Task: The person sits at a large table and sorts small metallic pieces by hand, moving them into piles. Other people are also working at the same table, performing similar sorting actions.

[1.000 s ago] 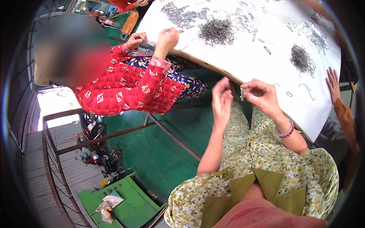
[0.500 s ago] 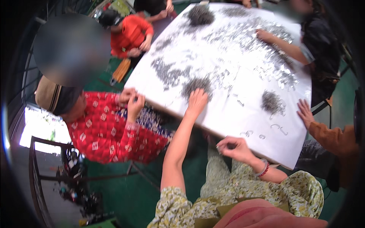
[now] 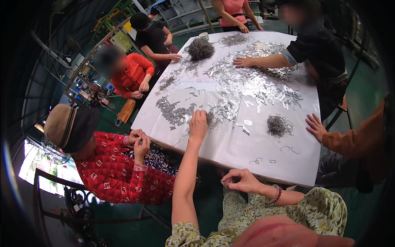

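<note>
My left hand (image 3: 198,124) reaches over the white-covered table (image 3: 230,154), its fingertips drawn together between a small heap of thin wire hooks (image 3: 211,120) and a spread of flat silvery metal pieces (image 3: 175,111). Whatever those fingers hold is hidden. Close to the near table edge, my right hand (image 3: 243,181) pinches a small metal piece (image 3: 224,185) between thumb and finger; its exact shape is too small to tell. A few loose bent wire hooks (image 3: 256,161) lie on the cover beyond it.
Shiny flat pieces (image 3: 259,88) cover the table's middle. Dark wire heaps stand at the far left (image 3: 200,48) and right (image 3: 279,125). Co-workers surround the table: a red patterned sleeve (image 3: 135,179) at left, a hand (image 3: 316,128) at right, a dark-clothed person (image 3: 319,53) reaching across.
My left hand has lifted off the small wire heap and moved left, its fingers now drawn together. My right hand keeps its pinch. The dark-clothed co-worker's arm reaches farther left. The view has tilted up.
</note>
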Demonstrator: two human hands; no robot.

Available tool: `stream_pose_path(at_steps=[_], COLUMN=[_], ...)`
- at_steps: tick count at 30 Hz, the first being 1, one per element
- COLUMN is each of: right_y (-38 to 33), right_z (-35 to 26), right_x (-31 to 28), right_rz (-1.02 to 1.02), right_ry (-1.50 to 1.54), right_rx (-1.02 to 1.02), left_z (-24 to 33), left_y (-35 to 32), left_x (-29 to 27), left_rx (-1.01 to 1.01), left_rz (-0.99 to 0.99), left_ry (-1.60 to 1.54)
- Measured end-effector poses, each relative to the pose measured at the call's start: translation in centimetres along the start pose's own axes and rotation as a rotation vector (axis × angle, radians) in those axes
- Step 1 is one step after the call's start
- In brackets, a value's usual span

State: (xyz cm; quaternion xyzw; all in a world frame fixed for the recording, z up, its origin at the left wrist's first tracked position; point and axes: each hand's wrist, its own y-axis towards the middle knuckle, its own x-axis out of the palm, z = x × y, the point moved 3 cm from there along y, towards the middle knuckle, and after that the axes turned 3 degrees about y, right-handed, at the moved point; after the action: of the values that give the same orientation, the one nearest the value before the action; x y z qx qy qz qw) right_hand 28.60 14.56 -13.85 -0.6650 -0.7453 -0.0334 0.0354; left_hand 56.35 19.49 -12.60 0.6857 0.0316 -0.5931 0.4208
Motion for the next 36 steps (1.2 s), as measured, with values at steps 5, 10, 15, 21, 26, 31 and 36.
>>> stream_pose_path(at_steps=[5, 10, 15, 21, 26, 31, 36], right_y=[0.1, -0.3, -0.5, -0.4, -0.6, -0.2, -0.2], right_z=[0.0, -0.3, -0.3, -0.6, -0.4, -0.9, -1.6], right_x=[0.2, -0.1, 0.2, 0.3, -0.1, 0.6, 0.2], right_rz=[-0.021, -0.018, -0.001, -0.007, 0.021, -0.015, 0.053], right_ry=[0.014, -0.008, -0.038, -0.05, -0.042, -0.058, -0.006], right_rx=[-0.028, -0.019, -0.02, -0.044, -0.043, -0.065, -0.008], left_z=[-0.6, -1.0, -0.9, -3.4, -3.2, -4.2, 2.1], left_y=[-3.5, -3.6, -2.2, -4.0, -2.4, -5.1, -8.4], left_x=[2.6, 1.5, 0.6, 4.7, 1.7, 2.8, -0.8], left_rx=[-0.091, -0.245, -0.325, -0.459, -0.665, -0.516, -0.648], left_rz=[-0.457, -0.641, -0.268, -0.354, -0.089, -0.114, -0.191], left_ry=[0.199, 0.186, 0.076, 0.054, -0.173, -0.346, -0.747])
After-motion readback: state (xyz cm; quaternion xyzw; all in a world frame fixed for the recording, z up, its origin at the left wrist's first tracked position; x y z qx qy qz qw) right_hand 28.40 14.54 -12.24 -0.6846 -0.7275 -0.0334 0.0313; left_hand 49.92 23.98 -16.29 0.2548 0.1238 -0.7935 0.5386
